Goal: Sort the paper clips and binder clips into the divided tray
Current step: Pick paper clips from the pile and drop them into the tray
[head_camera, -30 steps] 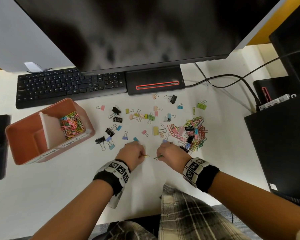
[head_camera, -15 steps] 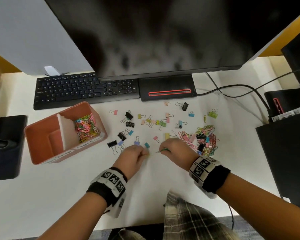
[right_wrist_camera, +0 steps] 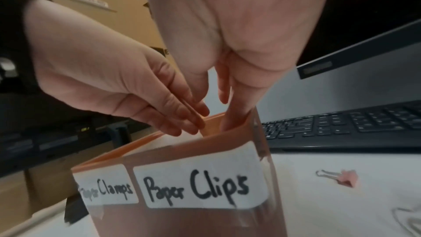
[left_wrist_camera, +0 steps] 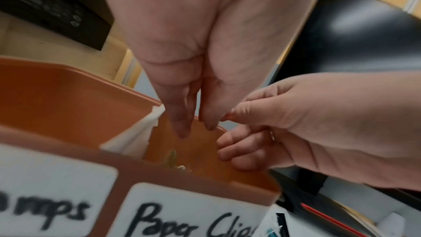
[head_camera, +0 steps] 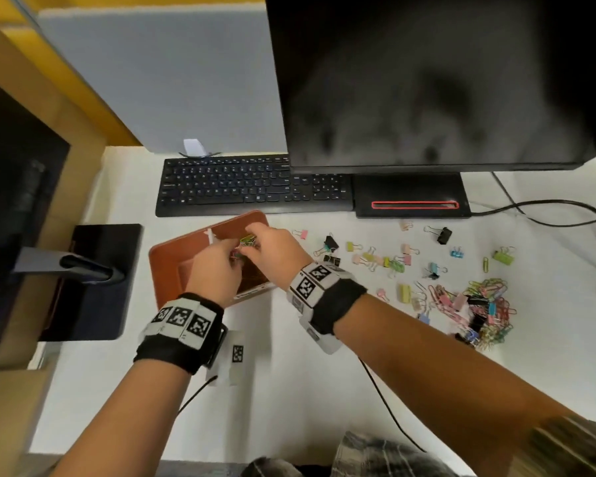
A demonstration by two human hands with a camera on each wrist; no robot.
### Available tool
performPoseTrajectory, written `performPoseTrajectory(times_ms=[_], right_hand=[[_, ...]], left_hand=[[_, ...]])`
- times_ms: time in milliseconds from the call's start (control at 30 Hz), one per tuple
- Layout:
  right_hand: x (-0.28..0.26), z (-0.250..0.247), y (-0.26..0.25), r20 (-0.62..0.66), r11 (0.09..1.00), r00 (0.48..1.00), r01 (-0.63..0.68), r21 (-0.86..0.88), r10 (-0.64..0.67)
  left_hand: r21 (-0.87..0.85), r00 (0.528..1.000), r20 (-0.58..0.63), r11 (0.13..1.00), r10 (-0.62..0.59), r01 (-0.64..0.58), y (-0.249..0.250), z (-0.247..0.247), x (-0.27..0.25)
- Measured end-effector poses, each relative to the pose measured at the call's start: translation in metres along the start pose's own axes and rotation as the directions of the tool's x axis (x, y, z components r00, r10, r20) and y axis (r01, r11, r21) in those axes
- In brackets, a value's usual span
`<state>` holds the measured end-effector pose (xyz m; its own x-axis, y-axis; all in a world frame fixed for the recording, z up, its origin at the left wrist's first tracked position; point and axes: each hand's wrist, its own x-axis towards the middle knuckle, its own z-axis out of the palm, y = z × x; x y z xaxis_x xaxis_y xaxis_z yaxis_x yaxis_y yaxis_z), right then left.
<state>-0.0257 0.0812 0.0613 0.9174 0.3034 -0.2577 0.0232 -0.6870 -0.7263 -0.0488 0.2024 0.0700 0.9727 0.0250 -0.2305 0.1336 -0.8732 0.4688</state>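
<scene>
The orange-brown plastic tray (head_camera: 172, 251) with a white divider (head_camera: 210, 236) sits on the white counter (head_camera: 289, 390), left of the scattered clips. White labels on its near wall read "Paper Clamps" (right_wrist_camera: 107, 191) and "Paper Clips" (right_wrist_camera: 200, 183). Both hands are over the paper clip side. The left hand (head_camera: 214, 273) has its fingers straight and its grip is released. The right hand (head_camera: 276, 244) has loose fingers dipping inside, holding nothing I can see. Colourful paper clips (head_camera: 247, 239) lie in the tray just under the fingers. A pile of clips (head_camera: 479, 304) waits far right.

"Paper Clamps" and "Paper Clips" labels on tray (right_wrist_camera: 205, 150)
</scene>
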Motion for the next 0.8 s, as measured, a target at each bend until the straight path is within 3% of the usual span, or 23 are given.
performPoseTrajectory(times_ms=[100, 200, 367, 533, 667, 800], right_hand=[[-0.027, -0.015, 0.021, -0.046, 0.986, 0.998, 0.040, 0.164, -0.033], [-0.072, -0.041, 0.074, -0.118, 0.991, 0.993, 0.042, 0.127, -0.027], [-0.163, -0.085, 0.191, -0.254, 0.960, 0.928, -0.279, 0.011, 0.272], [-0.223, -0.129, 0.259, -0.392, 0.899, 0.828, -0.438, -0.005, 0.401], [-0.227, -0.145, 0.288, -0.399, 0.914, 0.847, -0.402, -0.051, 0.351], [-0.214, -0.147, 0.297, -0.241, 0.911, 0.888, -0.412, -0.036, 0.392]], left_hand=[[-0.074, 0.990, -0.046, 0.988, 0.131, -0.134, 0.010, 0.005, -0.005], [-0.193, 0.963, -0.023, 0.944, 0.269, -0.268, 0.035, 0.022, -0.014], [-0.333, 0.894, 0.142, 0.871, 0.425, -0.361, 0.091, 0.087, -0.030], [-0.353, 0.811, 0.317, 0.855, 0.492, -0.380, 0.148, 0.155, -0.045], [-0.278, 0.759, 0.393, 0.854, 0.519, -0.441, 0.180, 0.200, -0.045], [-0.090, 0.763, 0.439, 0.868, 0.475, -0.489, 0.185, 0.226, -0.041]])
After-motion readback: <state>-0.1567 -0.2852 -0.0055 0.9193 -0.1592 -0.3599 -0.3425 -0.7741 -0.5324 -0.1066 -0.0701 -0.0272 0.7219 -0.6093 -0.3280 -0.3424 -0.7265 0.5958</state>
